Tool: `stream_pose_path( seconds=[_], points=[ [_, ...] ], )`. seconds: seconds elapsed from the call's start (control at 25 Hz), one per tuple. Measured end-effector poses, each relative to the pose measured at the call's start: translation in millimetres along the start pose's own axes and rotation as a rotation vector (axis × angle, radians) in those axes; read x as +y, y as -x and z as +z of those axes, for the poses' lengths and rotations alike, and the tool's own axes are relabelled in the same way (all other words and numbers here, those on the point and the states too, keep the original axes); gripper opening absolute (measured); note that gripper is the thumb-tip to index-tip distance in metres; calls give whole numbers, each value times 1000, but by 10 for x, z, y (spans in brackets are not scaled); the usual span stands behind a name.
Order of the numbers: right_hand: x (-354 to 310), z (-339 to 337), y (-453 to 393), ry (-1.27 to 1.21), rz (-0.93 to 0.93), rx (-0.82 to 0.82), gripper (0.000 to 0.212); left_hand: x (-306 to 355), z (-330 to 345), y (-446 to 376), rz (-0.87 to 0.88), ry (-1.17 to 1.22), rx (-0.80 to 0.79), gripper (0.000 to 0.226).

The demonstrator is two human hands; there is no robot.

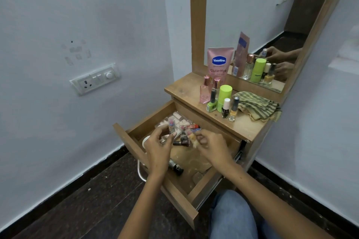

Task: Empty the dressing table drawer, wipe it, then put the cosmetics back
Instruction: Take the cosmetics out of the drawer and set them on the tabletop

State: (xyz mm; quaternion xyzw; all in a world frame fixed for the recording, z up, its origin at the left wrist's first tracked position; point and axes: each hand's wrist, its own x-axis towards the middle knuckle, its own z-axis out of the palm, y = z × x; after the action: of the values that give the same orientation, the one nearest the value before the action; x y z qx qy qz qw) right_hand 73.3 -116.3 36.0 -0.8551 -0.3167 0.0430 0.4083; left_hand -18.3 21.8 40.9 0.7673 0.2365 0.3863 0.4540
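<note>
The wooden drawer (147, 120) of the dressing table stands pulled out, with several small cosmetics (180, 122) heaped at its back and a dark bottle (175, 167) lying nearer the front. My left hand (158, 147) hovers over the heap with curled fingers beside a small pink-capped bottle (171, 124); whether it grips anything is unclear. My right hand (211, 147) pinches a small pale item (191, 137) above the drawer. On the tabletop (240, 126) stand a pink Vaseline tube (219, 64), a pink perfume bottle (205, 91), a green tube (224, 97) and several nail polish bottles (226, 108).
A striped green cloth (256, 106) lies crumpled on the tabletop to the right. The mirror (252, 21) rises behind it. A switch plate (95, 78) is on the left wall. A white stool frame (140, 172) shows under the drawer. My knee in jeans (233, 215) is at bottom.
</note>
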Motion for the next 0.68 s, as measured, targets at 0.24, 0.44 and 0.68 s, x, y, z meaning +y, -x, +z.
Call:
stream_pose_path(
  seconds=[0.24, 0.44, 0.68],
  points=[
    [166, -706, 186, -354, -34, 413, 28, 182, 209, 77, -63, 131, -118, 31],
    [402, -941, -3, -246, 86, 457, 23, 527, 640, 44, -13, 233, -256, 33],
    [500, -912, -128, -128, 108, 492, 25, 608, 1119, -98, 49, 164, -186, 31]
  ],
)
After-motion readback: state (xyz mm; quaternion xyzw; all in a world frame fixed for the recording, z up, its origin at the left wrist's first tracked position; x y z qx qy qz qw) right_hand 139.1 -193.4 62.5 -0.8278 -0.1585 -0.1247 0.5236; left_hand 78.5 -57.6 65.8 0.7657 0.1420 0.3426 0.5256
